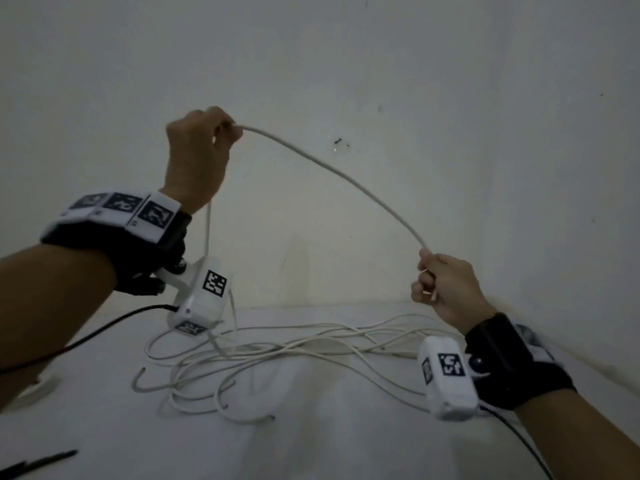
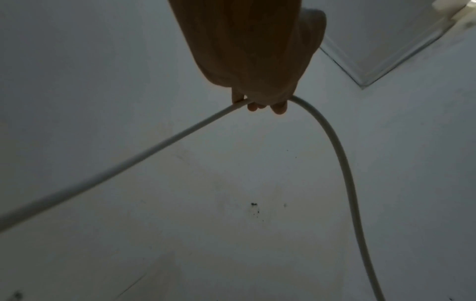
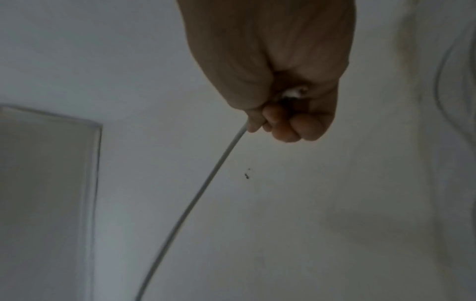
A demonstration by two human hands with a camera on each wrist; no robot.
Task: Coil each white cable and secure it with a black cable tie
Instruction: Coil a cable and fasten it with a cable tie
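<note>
The left hand (image 1: 197, 150), raised, and the right hand (image 1: 446, 289), lower, each curl their fingers round 1 white cable (image 1: 339, 174) arching between them above the table (image 1: 311, 445), where more cables (image 1: 277, 355) lie tangled.

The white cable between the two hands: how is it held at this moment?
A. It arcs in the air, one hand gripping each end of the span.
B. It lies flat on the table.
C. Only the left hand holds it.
A: the white cable arcs from the raised left hand down to the right hand, both gripping it.
</note>
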